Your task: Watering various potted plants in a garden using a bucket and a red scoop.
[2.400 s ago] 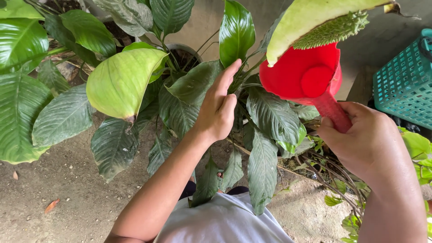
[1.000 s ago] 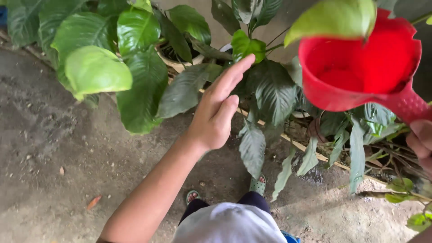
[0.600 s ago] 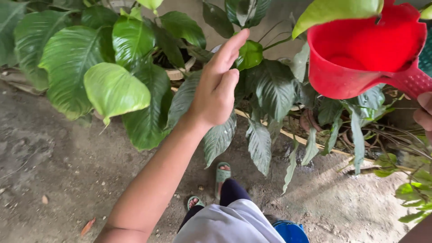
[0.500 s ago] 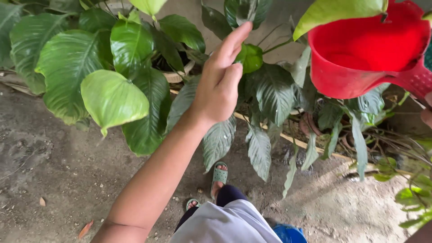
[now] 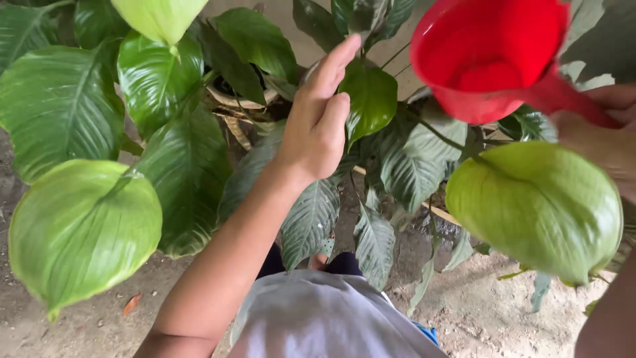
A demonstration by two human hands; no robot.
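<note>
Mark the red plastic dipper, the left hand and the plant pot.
red plastic dipper [image 5: 487, 56]: head view, inside of the bowl.
left hand [image 5: 317, 122]: head view, back of the hand.
plant pot [image 5: 233, 101]: head view, pale rim among the leaves.

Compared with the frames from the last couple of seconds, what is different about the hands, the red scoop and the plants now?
The red scoop has swung left and tipped its open mouth toward the camera; the right hand, still on its handle, shows more fully. The plants look closer, a pale green leaf now lying in front of that hand. The left hand stays open, fingers extended among the dark leaves.
</note>
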